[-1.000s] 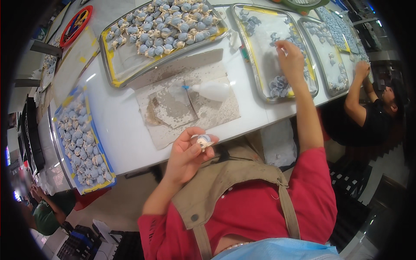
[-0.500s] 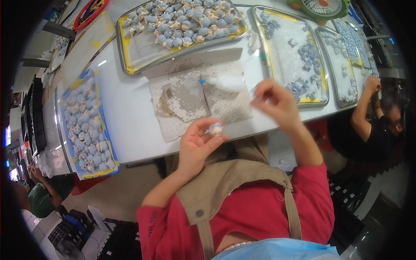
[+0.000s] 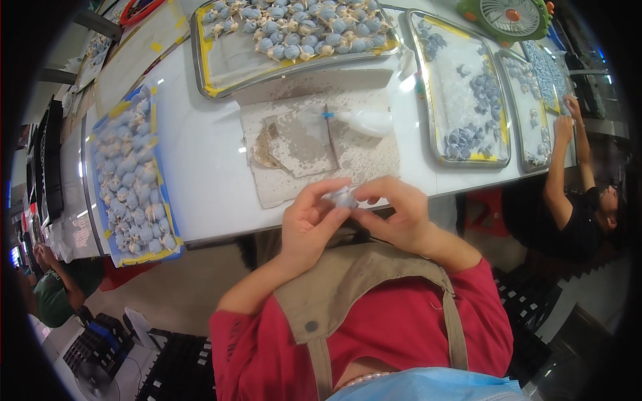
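Both hands meeting at near edge of white worktop (image 3: pixel 200 154) — left hand (image 3: pixel 309 226) and right hand (image 3: pixel 394 215) pinching one small pale blue-grey piece (image 3: pixel 342 198) between fingers (image 3: pixel 319 194). Just beyond, stained grey mat (image 3: pixel 321 144) lying flat, clear bag with blue tie (image 3: pixel 358 120) resting on it. Metal trays of similar blue-grey pieces sitting around — long tray (image 3: pixel 227 63) beyond mat, blue-edged tray (image 3: pixel 130 177) at left, sparser tray (image 3: pixel 468 93) at right. Another person's hand (image 3: pixel 565 127) reaching into far right tray (image 3: pixel 535 100). Green fan (image 3: pixel 508 17) standing at top.
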`<state>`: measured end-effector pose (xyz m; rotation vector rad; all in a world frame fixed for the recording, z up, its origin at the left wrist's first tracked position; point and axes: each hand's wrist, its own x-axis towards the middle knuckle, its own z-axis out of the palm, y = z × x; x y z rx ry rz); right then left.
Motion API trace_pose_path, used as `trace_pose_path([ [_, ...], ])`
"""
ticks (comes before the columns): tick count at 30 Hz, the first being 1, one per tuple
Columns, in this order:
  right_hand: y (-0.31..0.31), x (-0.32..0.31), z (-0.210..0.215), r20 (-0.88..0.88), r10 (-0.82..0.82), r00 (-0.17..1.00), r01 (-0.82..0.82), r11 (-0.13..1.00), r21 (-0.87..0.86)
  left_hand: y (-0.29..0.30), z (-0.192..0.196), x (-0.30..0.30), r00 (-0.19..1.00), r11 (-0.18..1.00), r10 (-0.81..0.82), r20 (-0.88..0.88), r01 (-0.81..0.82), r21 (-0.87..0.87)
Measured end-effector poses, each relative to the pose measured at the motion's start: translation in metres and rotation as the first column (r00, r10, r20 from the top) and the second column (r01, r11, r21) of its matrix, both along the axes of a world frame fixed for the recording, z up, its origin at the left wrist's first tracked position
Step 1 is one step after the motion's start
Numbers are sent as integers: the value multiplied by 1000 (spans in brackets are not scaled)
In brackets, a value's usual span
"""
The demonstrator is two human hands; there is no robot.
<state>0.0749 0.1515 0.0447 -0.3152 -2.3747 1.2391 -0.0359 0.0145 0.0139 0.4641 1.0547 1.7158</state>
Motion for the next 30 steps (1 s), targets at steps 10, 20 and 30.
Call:
trace_pose_path([
  [10,-5,7,-11,-85,-47,995,56,992,109,8,6,7,993,991,95,-65,-100,-85],
  [20,6,7,-5,-95,18,995,-10,996,84,3,1,5,975,996,34,-221,-53,-77],
  [30,11,0,-15,-115,101,988,-153,629,-762,7,8,0,983,1000,-11,-184,13,11],
])
